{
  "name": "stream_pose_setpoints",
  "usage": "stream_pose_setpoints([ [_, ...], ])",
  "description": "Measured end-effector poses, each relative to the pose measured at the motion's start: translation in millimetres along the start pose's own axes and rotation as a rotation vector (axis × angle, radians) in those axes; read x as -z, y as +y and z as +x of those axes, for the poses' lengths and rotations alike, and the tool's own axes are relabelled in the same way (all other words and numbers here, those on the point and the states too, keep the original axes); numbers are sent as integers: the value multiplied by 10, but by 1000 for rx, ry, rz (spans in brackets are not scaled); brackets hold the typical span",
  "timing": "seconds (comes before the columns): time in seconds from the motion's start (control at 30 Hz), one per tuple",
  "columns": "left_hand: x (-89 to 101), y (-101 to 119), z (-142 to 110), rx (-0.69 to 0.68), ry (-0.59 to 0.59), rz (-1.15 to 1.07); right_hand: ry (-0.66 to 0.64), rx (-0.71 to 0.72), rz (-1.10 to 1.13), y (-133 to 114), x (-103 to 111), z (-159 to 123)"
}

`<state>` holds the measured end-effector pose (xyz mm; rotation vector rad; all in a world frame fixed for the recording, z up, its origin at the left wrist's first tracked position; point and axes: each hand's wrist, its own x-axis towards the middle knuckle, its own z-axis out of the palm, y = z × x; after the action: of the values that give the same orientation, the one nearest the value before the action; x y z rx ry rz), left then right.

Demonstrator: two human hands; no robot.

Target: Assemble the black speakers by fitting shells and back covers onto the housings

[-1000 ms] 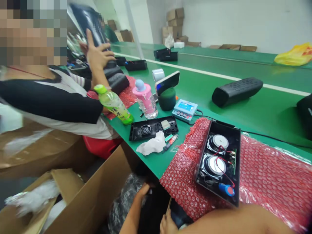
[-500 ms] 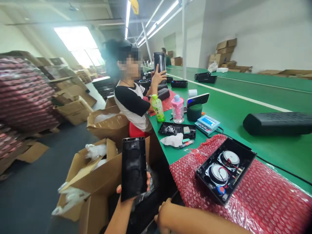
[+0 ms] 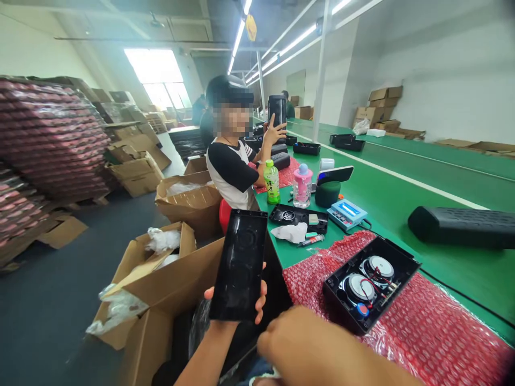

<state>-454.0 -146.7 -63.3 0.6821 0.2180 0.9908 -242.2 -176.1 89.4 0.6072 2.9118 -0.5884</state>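
My left hand [image 3: 260,303] grips a black plastic speaker cover [image 3: 241,257] from behind, thumb on its left edge and fingers round its right. The cover is upright, slightly tilted, beside the table edge. Low in front, my right hand [image 3: 287,335] is blurred, its fingers mostly hidden; nothing shows in it. To its right, an opened speaker housing [image 3: 370,284] lies on red bubble wrap [image 3: 442,321]. Inside it are two round speaker drivers [image 3: 370,276], red and black wires, and a part with a blue face.
On the green table [image 3: 386,177] are a blue tester [image 3: 346,212], a green-labelled bottle [image 3: 271,182], a pink-topped cup [image 3: 302,187], another black cover [image 3: 300,216] and a black speaker [image 3: 458,228]. Open cartons [image 3: 173,284] stand left. A co-worker [image 3: 233,161] sits beyond, holding a black panel.
The cover in my left hand has risen and shifted right, tilting slightly. My right hand has moved a little right and up. The view has turned slightly left.
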Motion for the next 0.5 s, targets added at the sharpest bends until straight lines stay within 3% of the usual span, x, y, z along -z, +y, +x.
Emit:
stream_pose_setpoints([
  [0.03, -53, 16, 13, 26, -32, -12, 68, -49, 12, 51, 163, -196],
  [0.13, -264, 39, 90, 89, -158, -46, 521, -267, 0, 312, 447, -634],
  [0.2, -415, 5, 153, 115, -296, -131, 654, -337, 53, 512, 512, -778],
  [0.3, -622, -151, 230, 138, -420, -334, 540, -321, 321, 775, 566, -837],
  [0.4, -790, -410, 273, 218, -429, -438, 354, -222, 546, 1006, 606, -794],
  [0.5, -898, -709, 287, 236, -410, -448, 379, 10, 776, 1178, 568, -654],
])
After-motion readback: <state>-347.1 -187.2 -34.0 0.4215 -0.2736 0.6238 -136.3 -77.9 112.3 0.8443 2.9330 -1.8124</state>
